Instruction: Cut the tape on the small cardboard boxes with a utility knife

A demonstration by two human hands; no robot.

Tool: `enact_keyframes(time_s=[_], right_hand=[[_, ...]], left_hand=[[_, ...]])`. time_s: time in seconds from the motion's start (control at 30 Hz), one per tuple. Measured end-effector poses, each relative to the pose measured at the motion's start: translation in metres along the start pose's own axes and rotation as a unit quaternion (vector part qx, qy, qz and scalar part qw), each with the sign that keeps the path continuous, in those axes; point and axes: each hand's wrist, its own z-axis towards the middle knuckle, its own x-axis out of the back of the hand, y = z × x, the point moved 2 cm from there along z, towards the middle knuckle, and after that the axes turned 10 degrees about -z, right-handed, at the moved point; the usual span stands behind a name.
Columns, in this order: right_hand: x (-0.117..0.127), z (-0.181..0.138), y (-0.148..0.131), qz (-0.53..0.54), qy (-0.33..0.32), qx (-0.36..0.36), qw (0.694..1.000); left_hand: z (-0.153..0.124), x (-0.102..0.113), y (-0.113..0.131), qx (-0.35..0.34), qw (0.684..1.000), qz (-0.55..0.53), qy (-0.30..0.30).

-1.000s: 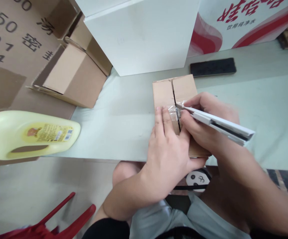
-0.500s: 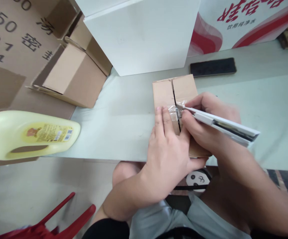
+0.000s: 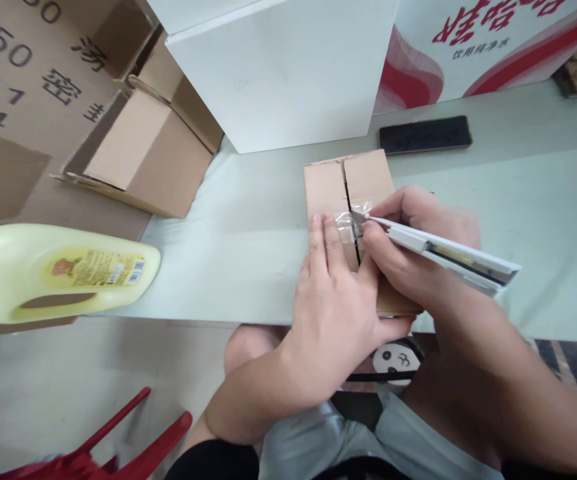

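Observation:
A small cardboard box (image 3: 324, 183) lies on the table near its front edge, a dark seam running down its top. Clear tape (image 3: 343, 225) crosses the seam at the middle. My left hand (image 3: 336, 300) rests on the box with fingers stretched out, its fingertips just left of the tape. In my right hand (image 3: 413, 243) is a white utility knife (image 3: 448, 252), gripped between thumb and fingers. The blade's tip meets the seam at the tape. My hands cover the box's lower right part.
Behind the box stand a white carton (image 3: 288, 73) and a red-and-white carton (image 3: 468, 53), with a black phone (image 3: 426, 135) before them. Open cardboard boxes (image 3: 153, 153) and a yellow jug (image 3: 63, 273) are at left. A red plastic chair (image 3: 133, 440) stands below.
Almost nothing differs. The whole view has shifted very slightly, while both hands, the knife and the box keep their places relative to each other.

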Motion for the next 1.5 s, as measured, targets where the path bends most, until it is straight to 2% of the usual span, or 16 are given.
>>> enact_keyframes(time_s=[0.5, 0.77, 1.5], right_hand=[[-0.0012, -0.0004, -0.0008, -0.008, 0.011, -0.012, 1.000], [0.0030, 0.0025, -0.0014, 0.019, -0.026, -0.007, 0.999], [0.0038, 0.0033, -0.0022, 0.017, -0.021, -0.008, 1.000]], left_hand=[[-0.0002, -0.0023, -0.0015, -0.008, 1.000, -0.006, 0.012], [-0.0008, -0.0022, -0.0005, -0.005, 1.000, -0.008, 0.010], [-0.0013, -0.0019, -0.0009, 0.001, 1.000, 0.002, 0.008]])
